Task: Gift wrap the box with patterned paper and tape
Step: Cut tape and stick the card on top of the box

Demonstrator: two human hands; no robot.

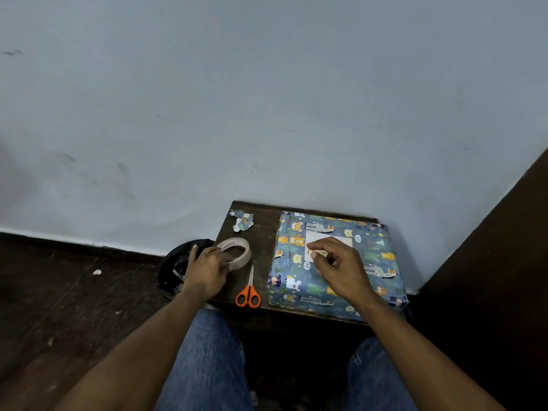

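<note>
A flat box wrapped in blue animal-patterned paper lies on the right half of a small dark table. A white label sits on the box's top. My right hand hovers over that label, fingertips pinching a short strip of tape. My left hand rests on a roll of clear tape at the table's left edge, gripping its side.
Orange-handled scissors lie shut between the tape roll and the box. A scrap of patterned paper lies at the table's far left corner. A dark bag sits on the floor left of the table. A wall stands directly behind.
</note>
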